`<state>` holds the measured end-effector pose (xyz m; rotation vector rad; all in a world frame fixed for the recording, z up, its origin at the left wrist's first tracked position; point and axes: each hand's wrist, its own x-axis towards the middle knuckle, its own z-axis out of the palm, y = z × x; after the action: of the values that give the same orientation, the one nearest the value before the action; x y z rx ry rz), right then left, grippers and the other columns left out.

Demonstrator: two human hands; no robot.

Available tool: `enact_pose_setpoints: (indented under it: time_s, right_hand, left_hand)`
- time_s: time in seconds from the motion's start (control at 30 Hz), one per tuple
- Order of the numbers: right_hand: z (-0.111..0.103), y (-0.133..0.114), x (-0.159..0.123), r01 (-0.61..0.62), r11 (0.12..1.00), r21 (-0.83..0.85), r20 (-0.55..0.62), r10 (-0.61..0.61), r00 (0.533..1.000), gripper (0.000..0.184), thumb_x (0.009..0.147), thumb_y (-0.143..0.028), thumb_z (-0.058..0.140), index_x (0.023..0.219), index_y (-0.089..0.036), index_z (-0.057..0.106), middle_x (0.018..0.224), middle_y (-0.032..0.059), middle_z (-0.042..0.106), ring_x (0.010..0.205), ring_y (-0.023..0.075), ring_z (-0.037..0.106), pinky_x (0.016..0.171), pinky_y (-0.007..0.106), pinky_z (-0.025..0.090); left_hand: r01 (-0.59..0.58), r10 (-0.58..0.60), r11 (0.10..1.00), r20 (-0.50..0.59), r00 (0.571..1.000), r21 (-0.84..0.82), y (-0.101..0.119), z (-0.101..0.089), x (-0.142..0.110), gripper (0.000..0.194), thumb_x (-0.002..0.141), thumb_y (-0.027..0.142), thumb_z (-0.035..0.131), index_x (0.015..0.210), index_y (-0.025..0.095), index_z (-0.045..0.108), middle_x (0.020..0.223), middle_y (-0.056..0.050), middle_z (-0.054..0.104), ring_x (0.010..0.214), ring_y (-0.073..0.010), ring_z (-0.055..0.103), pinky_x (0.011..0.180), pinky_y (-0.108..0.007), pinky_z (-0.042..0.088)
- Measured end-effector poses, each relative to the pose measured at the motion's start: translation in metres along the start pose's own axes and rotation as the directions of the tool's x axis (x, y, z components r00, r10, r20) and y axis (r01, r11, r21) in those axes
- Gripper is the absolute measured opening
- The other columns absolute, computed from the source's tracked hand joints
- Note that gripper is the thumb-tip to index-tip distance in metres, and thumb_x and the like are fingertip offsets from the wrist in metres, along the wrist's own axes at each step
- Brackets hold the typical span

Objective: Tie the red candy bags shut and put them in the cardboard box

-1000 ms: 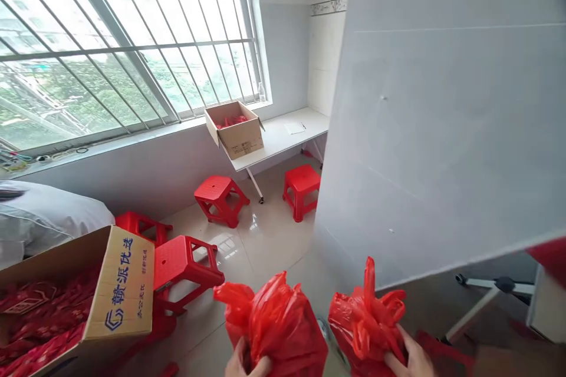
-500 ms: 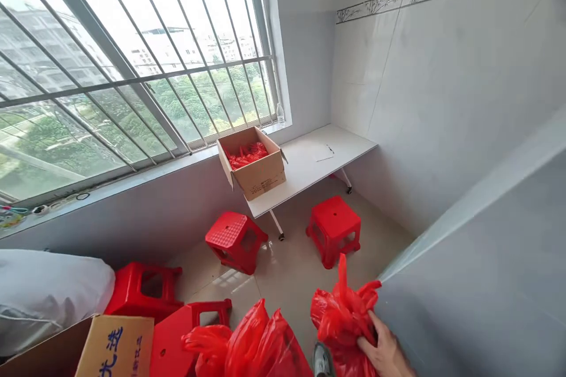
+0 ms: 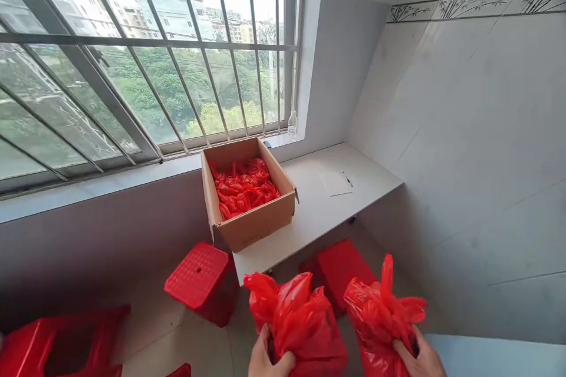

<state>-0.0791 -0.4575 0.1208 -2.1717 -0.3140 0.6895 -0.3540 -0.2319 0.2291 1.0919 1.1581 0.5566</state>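
Before the surface (image 3: 369, 168) and open carton (image 3: 259, 228), grips one red bag (image 3: 309, 318) in left fingers (image 3: 265, 337), another red bag (image 3: 374, 315) in right fingers (image 3: 404, 354). Closed around both where bunched, apparently for firm hold.

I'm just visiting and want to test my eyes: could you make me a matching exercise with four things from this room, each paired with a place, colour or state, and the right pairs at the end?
Things
1. Bottle
2. Table
3. Left hand
4. Carton

Place, colour or state
A. Gripping a red bag
B. Brown and open, with red bags inside
C. Standing on the windowsill
D. White, under the brown box

Right pairs: 1-C, 2-D, 3-A, 4-B
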Motion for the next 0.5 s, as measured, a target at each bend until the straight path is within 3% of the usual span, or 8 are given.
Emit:
enact_pose_setpoints:
  time_s: [0.13, 0.23, 0.3, 0.5]
  right_hand:
    - [-0.010, -0.035, 0.044, -0.088, 0.996, -0.032, -0.146, 0.082, 0.986, 0.061, 0.068, -0.065, 0.062, 0.109, -0.020, 0.064, 0.103, 0.0136, 0.080, 0.099, 0.0388, 0.075, 0.087, 0.044, 0.058]
    - [-0.005, -0.075, 0.059, -0.106, 0.994, 0.008, -0.271, 0.104, 0.957, 0.055, 0.065, -0.064, 0.063, 0.099, -0.021, 0.065, 0.096, 0.0145, 0.080, 0.094, 0.0406, 0.075, 0.083, 0.046, 0.058]
    - [0.003, -0.102, 0.068, -0.086, 0.995, 0.048, -0.309, 0.097, 0.946, 0.052, 0.065, -0.062, 0.062, 0.097, -0.021, 0.065, 0.095, 0.0139, 0.080, 0.094, 0.0399, 0.075, 0.081, 0.045, 0.059]
    - [0.029, -0.162, 0.104, 0.031, 0.995, 0.100, -0.321, 0.003, 0.947, 0.047, 0.074, -0.053, 0.062, 0.105, -0.020, 0.071, 0.105, 0.0092, 0.080, 0.101, 0.0354, 0.074, 0.086, 0.041, 0.058]
  left_hand:
    - [-0.003, 0.016, 0.998, 0.200, 0.980, -0.064, 0.061, 0.038, 0.077, 0.050, 0.055, 0.013, 0.061, 0.104, 0.016, 0.073, 0.108, -0.009, 0.077, 0.102, -0.0303, 0.069, 0.091, -0.032, 0.053]
    - [0.004, 0.020, 0.998, 0.355, 0.935, -0.066, 0.109, 0.059, 0.117, 0.054, 0.057, 0.008, 0.060, 0.109, 0.015, 0.073, 0.112, -0.009, 0.076, 0.105, -0.0292, 0.068, 0.091, -0.030, 0.053]
    - [-0.001, 0.028, 0.998, 0.413, 0.910, -0.064, 0.133, 0.070, 0.139, 0.047, 0.059, 0.007, 0.060, 0.104, 0.016, 0.072, 0.109, -0.008, 0.076, 0.104, -0.0282, 0.068, 0.092, -0.030, 0.052]
    - [-0.003, 0.062, 0.991, 0.428, 0.902, -0.137, 0.165, 0.100, 0.190, 0.042, 0.066, 0.015, 0.061, 0.107, 0.017, 0.066, 0.109, -0.008, 0.075, 0.098, -0.0258, 0.067, 0.088, -0.031, 0.052]
